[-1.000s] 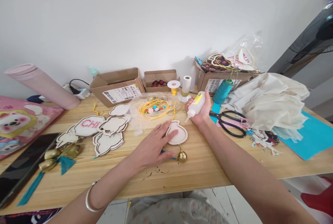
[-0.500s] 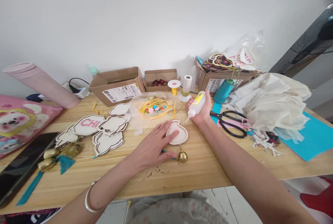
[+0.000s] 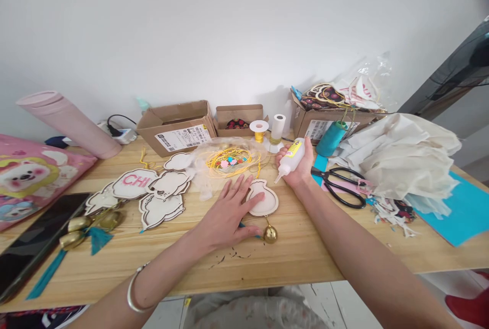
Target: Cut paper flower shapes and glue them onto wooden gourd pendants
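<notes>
My left hand (image 3: 226,214) lies spread on the wooden table, with a fingertip resting on a pale gourd-shaped pendant (image 3: 263,201). The thumb reaches toward a gold bell (image 3: 270,234) hanging off the pendant's lower end; part of a blue strip shows under that hand. Wrapped in my right hand (image 3: 304,166) is a white squeeze glue bottle (image 3: 292,156) with a yellow label. It is tilted, and its nozzle points down and left, just above the table and apart from the pendant.
Flat wooden pendants (image 3: 162,209) and bells with blue tassels (image 3: 100,240) lie left. A clear bag of yellow cord (image 3: 214,166) sits behind my left hand. Black scissors (image 3: 346,199), a teal thread spool (image 3: 332,138) and white cloth (image 3: 412,161) are right. Cardboard boxes (image 3: 156,128) line the wall.
The whole view has shifted slightly, so things sit a little further right and lower. The fingers of my left hand look more spread. The glue bottle stays in my right hand.
</notes>
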`<state>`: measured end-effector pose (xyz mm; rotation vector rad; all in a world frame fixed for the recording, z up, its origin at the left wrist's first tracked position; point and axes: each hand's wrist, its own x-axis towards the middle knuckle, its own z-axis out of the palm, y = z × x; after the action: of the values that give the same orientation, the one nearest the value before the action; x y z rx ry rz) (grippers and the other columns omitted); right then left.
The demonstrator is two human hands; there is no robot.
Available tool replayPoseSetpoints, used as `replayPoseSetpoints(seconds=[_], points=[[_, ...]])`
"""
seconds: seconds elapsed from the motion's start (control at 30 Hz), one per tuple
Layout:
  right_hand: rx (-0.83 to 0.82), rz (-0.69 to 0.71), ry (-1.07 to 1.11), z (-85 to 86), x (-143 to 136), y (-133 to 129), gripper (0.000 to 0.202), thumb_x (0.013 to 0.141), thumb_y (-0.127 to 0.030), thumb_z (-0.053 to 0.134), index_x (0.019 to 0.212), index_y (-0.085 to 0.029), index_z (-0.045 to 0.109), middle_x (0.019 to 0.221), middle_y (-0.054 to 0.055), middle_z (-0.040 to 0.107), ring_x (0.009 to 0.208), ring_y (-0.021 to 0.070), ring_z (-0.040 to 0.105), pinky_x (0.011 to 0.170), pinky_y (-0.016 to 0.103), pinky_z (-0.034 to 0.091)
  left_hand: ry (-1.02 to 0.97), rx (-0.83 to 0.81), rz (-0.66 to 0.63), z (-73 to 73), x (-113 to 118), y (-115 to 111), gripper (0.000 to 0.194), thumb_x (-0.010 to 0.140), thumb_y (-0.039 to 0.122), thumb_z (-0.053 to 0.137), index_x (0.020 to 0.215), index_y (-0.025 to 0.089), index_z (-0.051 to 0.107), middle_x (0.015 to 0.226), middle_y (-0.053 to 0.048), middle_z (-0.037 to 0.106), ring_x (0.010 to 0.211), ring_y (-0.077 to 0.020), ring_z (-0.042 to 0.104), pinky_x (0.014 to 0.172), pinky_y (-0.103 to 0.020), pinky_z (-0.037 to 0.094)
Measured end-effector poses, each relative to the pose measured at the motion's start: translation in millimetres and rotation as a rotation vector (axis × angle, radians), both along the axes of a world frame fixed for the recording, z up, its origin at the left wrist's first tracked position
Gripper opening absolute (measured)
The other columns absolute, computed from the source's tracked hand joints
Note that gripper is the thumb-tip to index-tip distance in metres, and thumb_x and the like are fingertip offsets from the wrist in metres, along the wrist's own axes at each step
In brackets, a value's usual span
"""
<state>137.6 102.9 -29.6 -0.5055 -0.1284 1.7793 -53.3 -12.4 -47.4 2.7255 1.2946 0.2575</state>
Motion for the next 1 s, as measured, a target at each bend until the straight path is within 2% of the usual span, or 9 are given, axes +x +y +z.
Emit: replayPoseSetpoints(seconds=[0.17, 0.37, 0.53, 0.6, 0.67, 0.73, 0.8, 0.9, 1.0], points=[[0.021, 0.005, 0.022, -7.2, 2, 2, 0.047, 0.077, -0.064, 0.041, 0.065, -0.018, 0.044, 0.051, -0.003, 0.046, 0.043, 0.007, 0.047, 0.041, 0.017, 0.045, 0.01, -0.014, 0.005, 0.4, 0, -1, 0.073, 0.079, 0.064, 0.041, 0.14, 0.024, 0.029, 0.151, -0.016, 0.012, 0.138, -0.0329, 0.006, 0.108, -0.055, 0.011], [0.01, 0.02, 0.04, -7.9, 1, -1, 0.046, 0.077, -0.064, 0.04, 0.066, -0.019, 0.044, 0.052, -0.003, 0.046, 0.044, 0.0071, 0.048, 0.042, 0.017, 0.047, -0.047, -0.015, -0.019, 0.4, -3, -2, 0.067, 0.079, 0.061, 0.045, 0.136, 0.029, 0.035, 0.15, -0.014, 0.016, 0.138, -0.0338, 0.006, 0.107, -0.058, 0.01], [0.022, 0.048, 0.021, -9.2, 1, 0, 0.046, 0.077, -0.063, 0.041, 0.067, -0.018, 0.045, 0.053, -0.003, 0.046, 0.046, 0.0071, 0.048, 0.043, 0.018, 0.047, -0.125, -0.034, -0.025, 3.1, -1, -5, 0.068, 0.078, 0.059, 0.05, 0.136, 0.029, 0.036, 0.151, -0.013, 0.015, 0.137, -0.0351, 0.008, 0.106, -0.059, 0.014], [0.021, 0.068, 0.021, -9.6, 2, 0, 0.046, 0.077, -0.063, 0.041, 0.067, -0.018, 0.045, 0.053, -0.003, 0.046, 0.045, 0.007, 0.047, 0.043, 0.018, 0.047, -0.199, -0.029, -0.004, 9.6, -2, -6, 0.065, 0.078, 0.057, 0.051, 0.134, 0.027, 0.04, 0.149, -0.013, 0.021, 0.137, -0.0323, 0.015, 0.107, -0.055, 0.019], [0.015, 0.078, 0.028, -8.7, 2, -1, 0.046, 0.077, -0.063, 0.04, 0.067, -0.018, 0.044, 0.053, -0.003, 0.045, 0.045, 0.007, 0.047, 0.043, 0.018, 0.047, -0.316, 0.002, 0.069, 18.4, -7, -2, 0.052, 0.08, 0.053, 0.052, 0.123, 0.025, 0.053, 0.145, -0.011, 0.034, 0.133, -0.0286, 0.029, 0.106, -0.048, 0.027], [0.009, 0.079, 0.034, -6.2, 1, -2, 0.045, 0.078, -0.063, 0.04, 0.067, -0.019, 0.044, 0.053, -0.003, 0.045, 0.046, 0.007, 0.047, 0.043, 0.017, 0.047, -0.431, 0.041, 0.187, 27.3, -15, 11, 0.035, 0.082, 0.047, 0.052, 0.104, 0.024, 0.065, 0.134, -0.009, 0.049, 0.121, -0.0253, 0.046, 0.101, -0.041, 0.037], [-0.004, 0.075, 0.036, -2.2, 0, -3, 0.045, 0.079, -0.062, 0.039, 0.067, -0.019, 0.043, 0.053, -0.003, 0.045, 0.045, 0.0069, 0.047, 0.042, 0.017, 0.046, -0.486, 0.051, 0.296, 33.7, -25, 33, 0.027, 0.085, 0.04, 0.049, 0.093, 0.023, 0.069, 0.117, -0.006, 0.062, 0.107, -0.0221, 0.057, 0.093, -0.038, 0.044], [-0.041, 0.076, 0.033, 5.1, -2, -5, 0.045, 0.079, -0.061, 0.038, 0.066, -0.019, 0.043, 0.051, -0.003, 0.045, 0.043, 0.0067, 0.046, 0.04, 0.016, 0.045, -0.39, -0.032, 0.351, 36.7, -33, 73, 0.023, 0.084, 0.032, 0.05, 0.091, 0.022, 0.069, 0.096, -0.004, 0.068, 0.088, -0.0186, 0.062, 0.08, -0.031, 0.047], [-0.076, 0.082, 0.028, 10.4, -3, -5, 0.045, 0.08, -0.061, 0.037, 0.065, -0.019, 0.043, 0.05, -0.003, 0.045, 0.042, 0.0071, 0.045, 0.039, 0.017, 0.045, -0.277, -0.093, 0.368, 35.5, -26, 105, 0.019, 0.081, 0.027, 0.053, 0.085, 0.02, 0.071, 0.087, -0.004, 0.07, 0.079, -0.0181, 0.061, 0.072, -0.027, 0.045]])
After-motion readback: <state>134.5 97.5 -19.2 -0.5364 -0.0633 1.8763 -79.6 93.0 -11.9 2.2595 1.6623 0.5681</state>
